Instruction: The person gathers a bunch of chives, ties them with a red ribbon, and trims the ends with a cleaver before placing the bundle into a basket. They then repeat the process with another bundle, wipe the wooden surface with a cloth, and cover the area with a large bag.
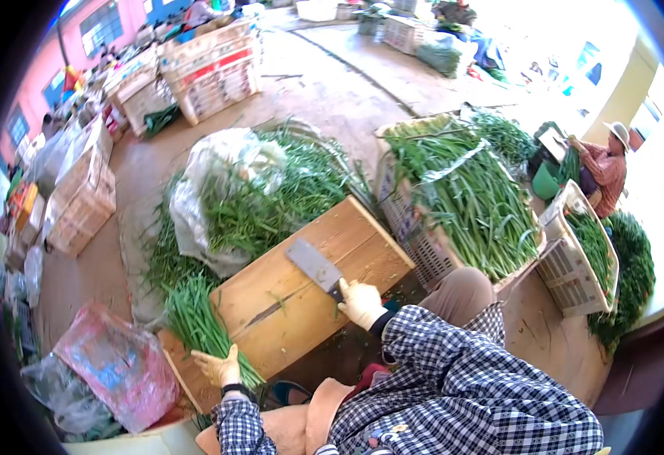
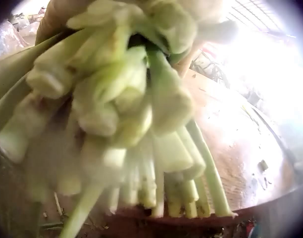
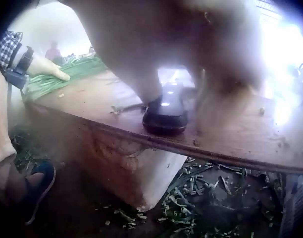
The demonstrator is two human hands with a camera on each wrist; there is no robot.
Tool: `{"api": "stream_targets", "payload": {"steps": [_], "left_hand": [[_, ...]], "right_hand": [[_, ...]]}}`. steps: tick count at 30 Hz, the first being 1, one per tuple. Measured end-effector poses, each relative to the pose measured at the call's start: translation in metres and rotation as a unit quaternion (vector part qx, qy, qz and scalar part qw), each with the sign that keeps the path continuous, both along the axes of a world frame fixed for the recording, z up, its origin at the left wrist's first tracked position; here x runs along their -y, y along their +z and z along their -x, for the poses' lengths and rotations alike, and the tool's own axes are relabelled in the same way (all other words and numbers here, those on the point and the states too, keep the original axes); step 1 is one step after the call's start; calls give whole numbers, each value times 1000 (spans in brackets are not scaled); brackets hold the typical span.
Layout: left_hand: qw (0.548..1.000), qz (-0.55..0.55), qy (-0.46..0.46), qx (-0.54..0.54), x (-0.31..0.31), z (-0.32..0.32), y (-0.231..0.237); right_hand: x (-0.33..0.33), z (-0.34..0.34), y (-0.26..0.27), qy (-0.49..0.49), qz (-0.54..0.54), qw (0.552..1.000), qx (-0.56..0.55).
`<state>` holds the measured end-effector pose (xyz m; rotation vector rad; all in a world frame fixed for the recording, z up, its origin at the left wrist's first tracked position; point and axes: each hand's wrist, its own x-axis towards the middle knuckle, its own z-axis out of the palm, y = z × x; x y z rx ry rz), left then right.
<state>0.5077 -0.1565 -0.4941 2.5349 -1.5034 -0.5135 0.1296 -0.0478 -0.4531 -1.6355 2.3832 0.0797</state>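
Note:
A wooden board (image 1: pixel 302 303) lies across the person's front. On its left end rests a bundle of green stalks (image 1: pixel 199 318); the gloved left hand (image 1: pixel 220 367) grips it near the cut ends. Those pale stalk ends (image 2: pixel 126 114) fill much of the left wrist view. The gloved right hand (image 1: pixel 362 303) holds the dark handle of a cleaver, whose wide blade (image 1: pixel 313 262) lies flat over the middle of the board. In the right wrist view the black handle (image 3: pixel 165 119) shows under the blurred right hand (image 3: pixel 191 54), near the board's edge.
Loose greens (image 1: pixel 271 205) with clear plastic lie beyond the board. A crate of long greens (image 1: pixel 468 205) stands to the right, with another crate (image 1: pixel 574 262) further right. A pink plastic bag (image 1: pixel 120 364) is at left. Trimmed bits (image 3: pixel 191 198) litter the floor below the board.

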Motion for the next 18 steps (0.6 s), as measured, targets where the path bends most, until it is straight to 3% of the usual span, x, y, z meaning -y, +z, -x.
{"api": "stream_targets", "payload": {"steps": [2, 5, 7, 9, 11, 13, 15, 18], "left_hand": [[998, -54, 23, 12, -1, 12, 20], [998, -50, 27, 42, -2, 17, 25], [998, -14, 12, 56, -3, 23, 32], [993, 83, -55, 71, -6, 25, 29], [987, 114, -100, 60, -20, 47, 53], [949, 228, -214, 43, -29, 60, 51], [913, 275, -301, -23, -56, 96, 69], [878, 242, -396, -116, -104, 153, 89]], "right_hand": [[9, 11, -13, -8, 38, 999, 33], [16, 27, -12, 8, 64, 994, 89], [12, 43, 26, 97, -14, 988, 117], [1, 62, 78, 113, 18, 980, 160], [-22, 90, 128, 69, 146, 971, 176], [-42, 137, 150, 15, 214, 957, 198], [-59, 184, 153, -69, 220, 959, 163], [-80, 233, 109, -110, 177, 974, 86]]}}
